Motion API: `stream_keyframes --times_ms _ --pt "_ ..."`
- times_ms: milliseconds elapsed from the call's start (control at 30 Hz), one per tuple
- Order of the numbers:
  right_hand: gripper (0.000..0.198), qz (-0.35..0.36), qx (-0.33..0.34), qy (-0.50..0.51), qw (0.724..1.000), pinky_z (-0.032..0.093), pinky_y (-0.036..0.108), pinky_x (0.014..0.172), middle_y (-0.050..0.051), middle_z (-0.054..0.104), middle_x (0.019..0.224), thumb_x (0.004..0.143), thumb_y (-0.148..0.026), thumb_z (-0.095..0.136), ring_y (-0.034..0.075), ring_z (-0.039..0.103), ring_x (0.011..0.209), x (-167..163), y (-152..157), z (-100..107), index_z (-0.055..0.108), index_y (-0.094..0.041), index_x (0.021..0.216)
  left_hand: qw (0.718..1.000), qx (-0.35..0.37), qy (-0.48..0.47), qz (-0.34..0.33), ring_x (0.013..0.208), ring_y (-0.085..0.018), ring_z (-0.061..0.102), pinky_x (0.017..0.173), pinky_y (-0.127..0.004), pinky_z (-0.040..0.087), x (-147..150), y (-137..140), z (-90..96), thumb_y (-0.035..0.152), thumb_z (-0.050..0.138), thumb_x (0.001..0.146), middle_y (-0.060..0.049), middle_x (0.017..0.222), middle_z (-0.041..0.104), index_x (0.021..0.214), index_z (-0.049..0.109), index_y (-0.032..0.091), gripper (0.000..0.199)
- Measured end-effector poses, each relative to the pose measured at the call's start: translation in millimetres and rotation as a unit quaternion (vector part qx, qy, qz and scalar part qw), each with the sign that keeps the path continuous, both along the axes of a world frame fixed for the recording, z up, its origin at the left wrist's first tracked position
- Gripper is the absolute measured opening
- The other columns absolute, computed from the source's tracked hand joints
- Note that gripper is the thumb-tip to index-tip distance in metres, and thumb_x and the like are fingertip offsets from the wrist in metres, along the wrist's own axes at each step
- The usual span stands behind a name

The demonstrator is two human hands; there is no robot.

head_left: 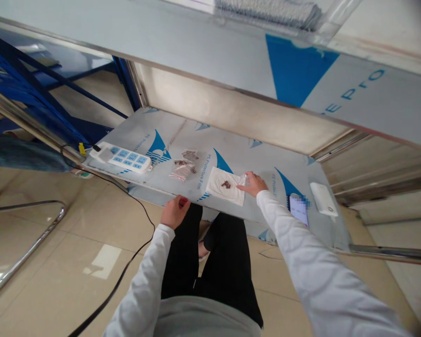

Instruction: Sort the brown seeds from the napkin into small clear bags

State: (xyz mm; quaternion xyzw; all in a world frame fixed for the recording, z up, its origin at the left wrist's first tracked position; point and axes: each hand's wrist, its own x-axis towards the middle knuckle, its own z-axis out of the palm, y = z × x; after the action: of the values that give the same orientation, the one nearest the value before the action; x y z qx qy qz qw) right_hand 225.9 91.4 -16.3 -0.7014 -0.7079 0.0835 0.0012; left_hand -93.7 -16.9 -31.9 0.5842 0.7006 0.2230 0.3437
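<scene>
White paper sheet with small brown pieces on it sits just right of frame center, flat on the counter near its front edge. Sheet's long axis runs across the frame, dipping toward lower right; pieces sit about mid-sheet. Right hand is clearly the nearer one: right at the sheet's right end, reaching in from lower right, thumb and fingers in a narrow gap around something clear. Can't tell if that's gripped or only touched. Left hand is at the counter's front edge, lower left of the sheet and apart from it, fingers curled in; can't tell whether it holds anything. Clear packets with brown contents lie left of the sheet, power strip farther left. Phone and a white device lie to the right, beyond the right hand. Counter surface is printed protective film, with an upper shelf crossing the top of the frame. Blue rack upper left, tiled floor and black cable lower left.
</scene>
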Motion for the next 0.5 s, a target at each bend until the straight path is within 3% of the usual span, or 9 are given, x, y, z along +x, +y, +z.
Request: stream_keyframes --times_ms 200,300,400,500 --pt "0.063 -0.146 0.081 0.065 0.984 0.041 0.046 0.09 0.016 0.06 0.11 0.072 -0.052 0.062 0.031 0.054 0.109 43 -16 -29 0.048 -0.015 0.121 0.987 0.092 0.085 0.104 0.07 -0.016 0.064 0.068 -0.026 0.048 -9 25 -0.2 0.034 0.047 0.086 -0.004 0.082 0.07 0.095 0.061 0.018 0.024" --pt "0.077 -0.171 0.104 0.094 0.975 0.038 0.054 0.095 0.02 0.053 0.123 0.068 -0.055 0.063 0.035 0.048 0.119 50 -22 -36 0.041 -0.015 0.13 0.975 0.127 0.139 0.121 0.087 -0.019 0.064 0.081 -0.03 0.048 -9 55 -1.6 0.029 0.042 0.088 -0.01 0.101 0.067 0.11 0.056 0.014 0.03" --pt "0.084 -0.179 0.171 0.152 0.957 0.035 0.052 0.101 0.024 0.047 0.132 0.07 -0.055 0.064 0.036 0.041 0.127 46 -36 -35 0.035 -0.01 0.135 0.972 0.129 0.181 0.08 0.11 -0.024 0.056 0.093 -0.035 0.043 -9 86 -4.3 0.026 0.051 0.083 -0.013 0.123 0.059 0.12 0.052 0.017 0.038" --pt "0.073 -0.191 0.268 0.207 0.921 0.037 0.05 0.101 0.024 0.049 0.129 0.077 -0.053 0.057 0.034 0.043 0.125 32 -72 -27 0.04 -0.008 0.132 0.972 0.1 0.211 0.011 0.112 -0.026 0.055 0.093 -0.036 0.044 -11 101 -9.3 0.017 0.06 0.073 -0.01 0.123 0.06 0.114 0.057 0.022 0.041"
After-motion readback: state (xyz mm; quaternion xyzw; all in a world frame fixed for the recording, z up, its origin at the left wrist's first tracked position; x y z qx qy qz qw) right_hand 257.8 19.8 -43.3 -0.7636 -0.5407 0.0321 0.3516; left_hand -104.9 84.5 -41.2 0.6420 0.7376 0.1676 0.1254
